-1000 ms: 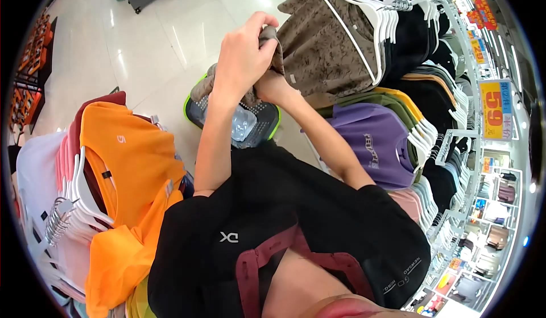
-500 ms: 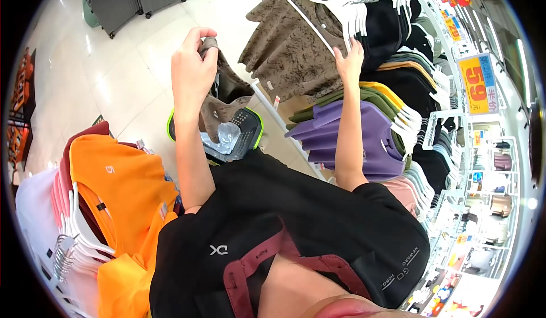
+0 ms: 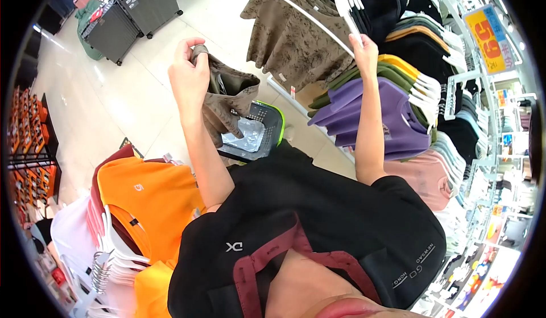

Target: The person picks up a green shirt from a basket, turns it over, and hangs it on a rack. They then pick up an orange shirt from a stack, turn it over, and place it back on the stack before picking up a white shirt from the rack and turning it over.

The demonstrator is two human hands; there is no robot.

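My left hand [image 3: 190, 79] is closed on the bunched edge of a brown mottled T-shirt [image 3: 224, 105], which hangs down in loose folds. Below it a dark shopping basket [image 3: 272, 126] with a green rim holds clear plastic packaging [image 3: 245, 135], and the shirt partly covers the basket. Over on the right, my right hand [image 3: 365, 53] grips a bare white hanger [image 3: 310, 14]. Behind that hanger, more brown mottled T-shirts [image 3: 296, 39] hang on the rack.
Purple [image 3: 392, 116], olive, pink and black shirts hang along the right rack, under a yellow price sign [image 3: 486, 39]. Orange shirts [image 3: 151, 196] and white hangers stand at lower left. Grey suitcases [image 3: 149, 8] are on the tiled floor at the back.
The view has shifted, so the racks sit differently in it. The brown T-shirt in my left hand hangs more spread out over the basket. My right hand is still at the white hanger.
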